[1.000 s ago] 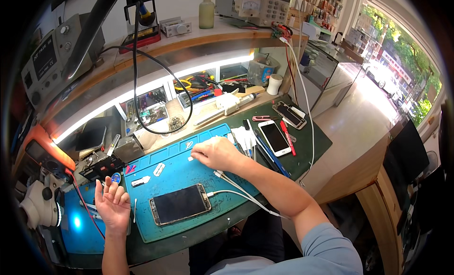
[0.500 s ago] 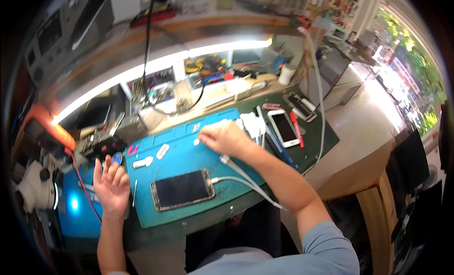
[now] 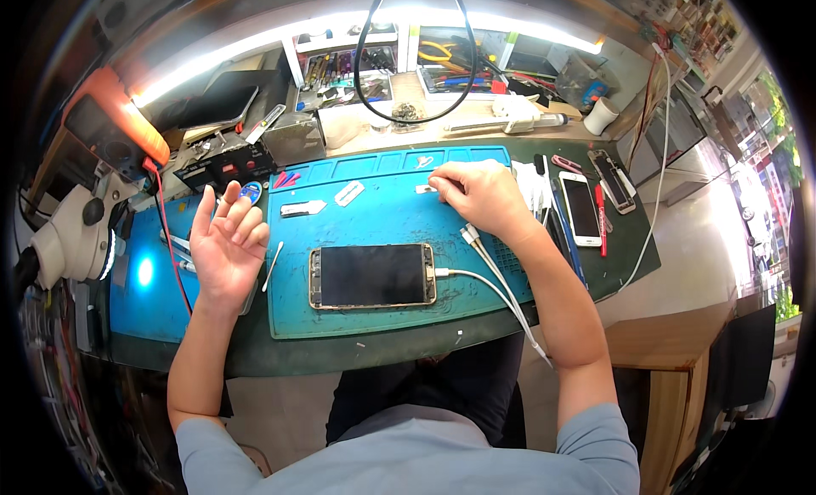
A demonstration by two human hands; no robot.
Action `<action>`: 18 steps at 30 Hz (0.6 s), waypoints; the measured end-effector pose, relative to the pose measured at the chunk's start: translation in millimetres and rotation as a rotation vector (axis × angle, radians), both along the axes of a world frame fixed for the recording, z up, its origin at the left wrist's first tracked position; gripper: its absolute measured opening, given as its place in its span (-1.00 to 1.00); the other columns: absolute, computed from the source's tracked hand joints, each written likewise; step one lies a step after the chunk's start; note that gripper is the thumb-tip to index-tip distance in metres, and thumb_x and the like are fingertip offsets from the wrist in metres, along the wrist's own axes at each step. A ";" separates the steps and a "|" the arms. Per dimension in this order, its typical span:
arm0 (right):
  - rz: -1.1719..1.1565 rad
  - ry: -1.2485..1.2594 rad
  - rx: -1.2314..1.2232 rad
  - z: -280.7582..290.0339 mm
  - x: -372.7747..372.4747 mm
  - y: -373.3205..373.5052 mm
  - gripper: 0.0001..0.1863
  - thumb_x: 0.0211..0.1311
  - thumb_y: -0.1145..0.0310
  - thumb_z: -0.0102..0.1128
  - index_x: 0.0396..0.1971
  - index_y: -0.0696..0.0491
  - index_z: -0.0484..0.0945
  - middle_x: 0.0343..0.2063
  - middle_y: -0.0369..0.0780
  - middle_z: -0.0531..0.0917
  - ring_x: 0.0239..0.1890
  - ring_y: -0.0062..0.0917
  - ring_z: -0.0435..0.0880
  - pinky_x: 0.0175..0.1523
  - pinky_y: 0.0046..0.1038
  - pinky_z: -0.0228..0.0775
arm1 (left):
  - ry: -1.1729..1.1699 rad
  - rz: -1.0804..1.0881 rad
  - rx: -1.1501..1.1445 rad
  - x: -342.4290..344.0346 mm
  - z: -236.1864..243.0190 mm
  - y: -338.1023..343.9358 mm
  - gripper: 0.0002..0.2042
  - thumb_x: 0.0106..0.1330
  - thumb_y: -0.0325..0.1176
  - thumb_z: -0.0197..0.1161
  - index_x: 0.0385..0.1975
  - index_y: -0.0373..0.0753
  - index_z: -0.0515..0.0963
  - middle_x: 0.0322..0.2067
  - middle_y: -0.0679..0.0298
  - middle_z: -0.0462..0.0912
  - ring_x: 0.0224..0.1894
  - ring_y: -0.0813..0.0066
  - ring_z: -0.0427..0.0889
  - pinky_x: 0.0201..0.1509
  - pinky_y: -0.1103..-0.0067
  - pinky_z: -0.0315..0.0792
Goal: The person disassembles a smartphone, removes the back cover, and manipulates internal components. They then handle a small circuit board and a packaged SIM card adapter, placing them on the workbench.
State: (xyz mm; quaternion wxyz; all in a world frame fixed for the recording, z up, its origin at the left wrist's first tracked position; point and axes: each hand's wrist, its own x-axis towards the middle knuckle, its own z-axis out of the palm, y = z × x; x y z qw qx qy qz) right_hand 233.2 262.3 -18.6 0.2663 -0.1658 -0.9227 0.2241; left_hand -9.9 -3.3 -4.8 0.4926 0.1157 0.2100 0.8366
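My right hand [image 3: 483, 197] is over the far right of the blue work mat [image 3: 374, 223], thumb and finger pinched at a small pale flat piece [image 3: 424, 189]. Its underside is hidden, so whether the piece is lifted cannot be told. My left hand [image 3: 228, 255] is raised at the mat's left edge, palm up, fingers loosely bent and apart, holding nothing. Between the hands lies a phone with a dark screen [image 3: 372, 275] and exposed ends, a white cable [image 3: 484, 281] joined to its right end. A cotton swab [image 3: 273, 266] lies beside my left hand.
Two small flat pieces, one black-and-white [image 3: 303, 208] and one whitish [image 3: 349, 194], lie on the mat. At right are a white phone [image 3: 580, 207] and red pen [image 3: 601, 220]. A microscope [image 3: 68, 236] and orange meter [image 3: 115, 121] stand left. A black cable loop [image 3: 361, 78] hangs ahead.
The view has levelled and swung left, so the bench appears further right. My right hand stays pinched by the small piece; my left hand stays raised and open.
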 end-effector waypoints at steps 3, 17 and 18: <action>-0.003 0.009 -0.001 -0.6 1.5 0.0 -0.86 0.22 0.28 0.27 -0.42 0.02 0.70 -0.53 -0.18 0.71 -0.45 -0.29 0.70 -0.31 -0.32 0.52 | -0.009 -0.009 0.003 -0.2 0.2 1.9 -0.67 0.54 -0.11 0.00 -0.09 -0.29 0.50 -0.62 0.44 0.15 -0.59 0.65 0.13 -0.50 0.64 0.08; 0.004 -0.052 0.057 5.9 -0.7 -1.3 -0.83 0.27 0.30 0.24 -0.31 0.07 0.72 -0.52 -0.18 0.73 -0.48 -0.44 0.74 -0.33 -0.47 0.54 | 0.002 -0.008 0.015 -2.7 -1.5 1.6 -0.65 0.54 -0.10 -0.01 -0.09 -0.31 0.51 -0.62 0.44 0.19 -0.59 0.65 0.16 -0.51 0.64 0.10; 0.002 -0.041 0.079 6.5 0.4 -0.1 -0.83 0.27 0.29 0.24 -0.31 0.05 0.72 -0.51 -0.18 0.73 -0.48 -0.42 0.74 -0.33 -0.46 0.54 | 0.000 -0.010 0.020 -2.4 -1.6 4.0 -0.64 0.54 -0.10 -0.02 -0.09 -0.30 0.51 -0.62 0.44 0.19 -0.59 0.64 0.16 -0.51 0.64 0.10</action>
